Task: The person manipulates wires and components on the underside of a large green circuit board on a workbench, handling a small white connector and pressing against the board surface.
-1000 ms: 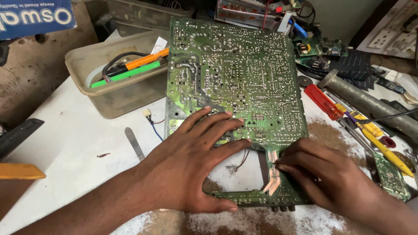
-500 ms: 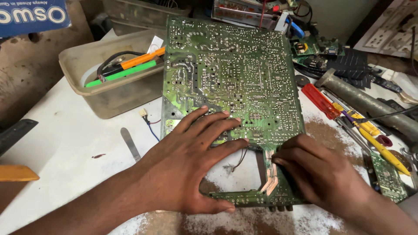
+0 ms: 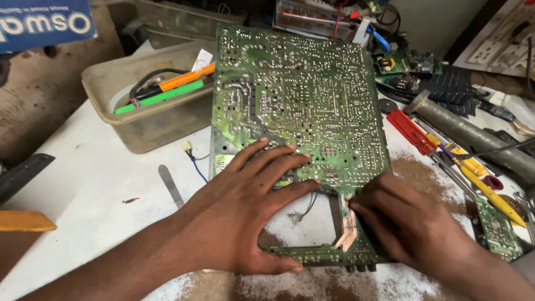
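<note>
One large green circuit board (image 3: pixel 295 106), solder-side up.

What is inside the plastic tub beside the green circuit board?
The plastic tub holds an orange tool, a green tool and a black cable. Its cloudy wall and these items hide whatever lies at the bottom.

Even soft daylight, faint shadows, sharp centre, slight blur at edges.

Tub (image 3: pixel 146 120) left, screwdrivers (image 3: pixel 446 153) right
</note>
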